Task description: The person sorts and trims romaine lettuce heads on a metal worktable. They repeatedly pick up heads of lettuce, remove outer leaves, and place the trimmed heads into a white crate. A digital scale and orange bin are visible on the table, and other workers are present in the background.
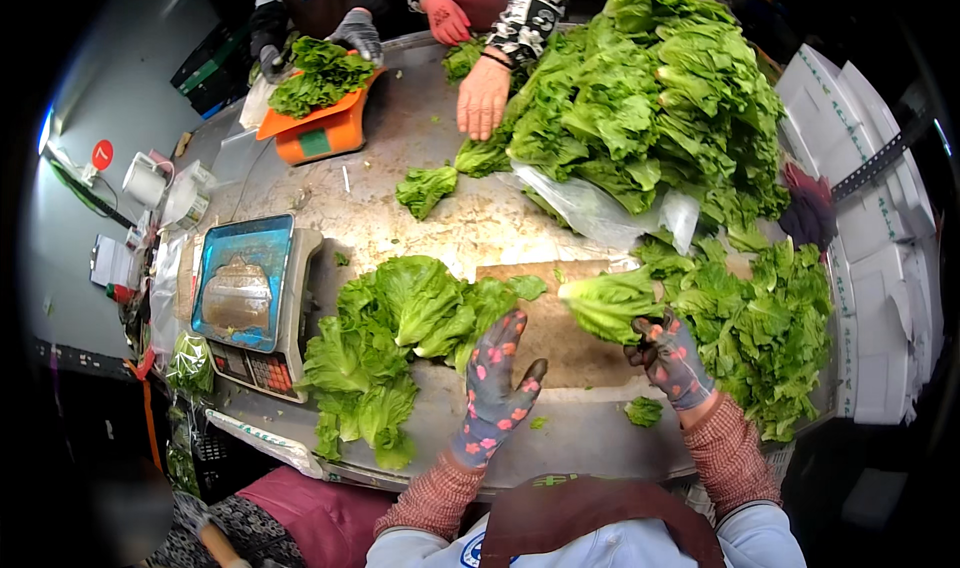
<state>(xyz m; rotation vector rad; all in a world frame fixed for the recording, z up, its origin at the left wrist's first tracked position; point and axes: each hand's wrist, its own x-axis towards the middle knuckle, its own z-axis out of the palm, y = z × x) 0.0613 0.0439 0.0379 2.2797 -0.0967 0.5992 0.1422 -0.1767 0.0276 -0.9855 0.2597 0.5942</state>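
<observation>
My left hand (495, 388), in a grey glove with a flower pattern, is spread with thumb and fingers apart at the right edge of a pile of lettuce heads (405, 305); nothing is in its grasp. My right hand (673, 358), gloved alike, grips a head of leafy lettuce (611, 305) by its lower side, the pale stem end pointing left. This head is over a brown board (577, 358) lying on the metal table. Loose lettuce leaves (765, 328) lie heaped to the right of my right hand. A small leaf (643, 411) rests near the table's front.
A large lettuce heap (637, 95) with plastic film (585, 200) fills the back right. A scale with a blue tray (244, 283) stands left, an orange scale (319, 129) farther back. Two people work across the table (360, 200). White foam boxes (870, 268) stand right.
</observation>
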